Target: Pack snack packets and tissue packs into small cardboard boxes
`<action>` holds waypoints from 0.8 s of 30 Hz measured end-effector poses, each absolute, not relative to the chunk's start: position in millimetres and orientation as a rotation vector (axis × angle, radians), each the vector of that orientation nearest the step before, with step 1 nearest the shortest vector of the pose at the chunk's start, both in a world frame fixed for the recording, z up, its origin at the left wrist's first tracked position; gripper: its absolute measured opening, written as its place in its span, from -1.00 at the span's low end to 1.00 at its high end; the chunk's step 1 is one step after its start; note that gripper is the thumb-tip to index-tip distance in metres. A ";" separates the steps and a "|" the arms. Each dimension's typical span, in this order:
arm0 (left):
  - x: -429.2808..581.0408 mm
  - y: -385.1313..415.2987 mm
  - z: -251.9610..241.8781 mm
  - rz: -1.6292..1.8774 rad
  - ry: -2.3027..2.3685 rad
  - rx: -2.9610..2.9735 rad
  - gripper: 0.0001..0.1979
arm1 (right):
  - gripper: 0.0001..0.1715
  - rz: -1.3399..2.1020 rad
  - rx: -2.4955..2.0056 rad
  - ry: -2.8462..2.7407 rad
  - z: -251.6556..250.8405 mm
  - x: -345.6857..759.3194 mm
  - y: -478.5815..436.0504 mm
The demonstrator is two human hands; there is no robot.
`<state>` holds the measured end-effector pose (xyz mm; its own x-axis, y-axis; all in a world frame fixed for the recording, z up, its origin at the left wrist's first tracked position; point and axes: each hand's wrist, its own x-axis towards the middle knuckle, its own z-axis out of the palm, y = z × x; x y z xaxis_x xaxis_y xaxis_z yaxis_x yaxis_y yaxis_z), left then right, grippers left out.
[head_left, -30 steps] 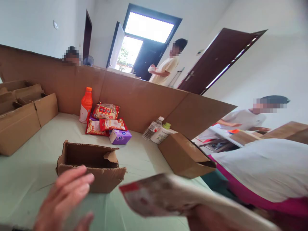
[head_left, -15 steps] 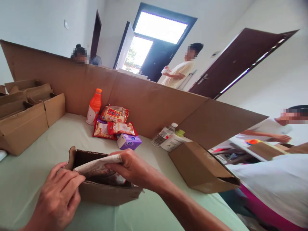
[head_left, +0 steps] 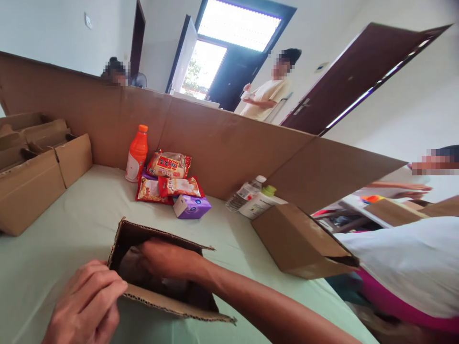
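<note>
An open cardboard box sits on the pale green table just in front of me. My right hand reaches down inside it; its fingers are lost in the shadow, and a dark shape lies under them that I cannot make out. My left hand rests against the box's near left corner, fingers curled on the cardboard edge.
Behind the box lie an orange bottle, snack packets, a purple carton, a water bottle and a white bottle. A closed box sits right, open boxes left. A cardboard wall backs the table; other people work beyond.
My right hand carried a snack packet from the lower right to the box's opening, then pushed down inside it. My left hand moved onto the box's left corner.
</note>
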<state>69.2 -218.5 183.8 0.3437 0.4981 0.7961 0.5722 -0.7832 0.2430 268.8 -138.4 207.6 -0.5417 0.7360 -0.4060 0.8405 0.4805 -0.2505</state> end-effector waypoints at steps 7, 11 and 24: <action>71.9 -220.1 159.1 -1.537 -1.358 -2.448 -0.73 | -0.50 -0.620 1.545 2.713 240.7 303.3 -167.1; 77.2 -217.6 154.7 -1.688 -1.274 -2.567 -0.72 | -0.50 -0.436 1.670 2.869 245.0 315.7 -172.0; 73.5 -194.8 168.4 -1.296 -1.497 -2.660 -0.62 | -0.83 -0.201 1.826 2.875 235.1 348.5 -144.5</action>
<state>73.5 -194.8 168.4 0.2919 0.7866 0.5441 0.6510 -0.5802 0.4896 348.5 -144.5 235.1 -0.4014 0.9013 0.1627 0.8700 0.4307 -0.2399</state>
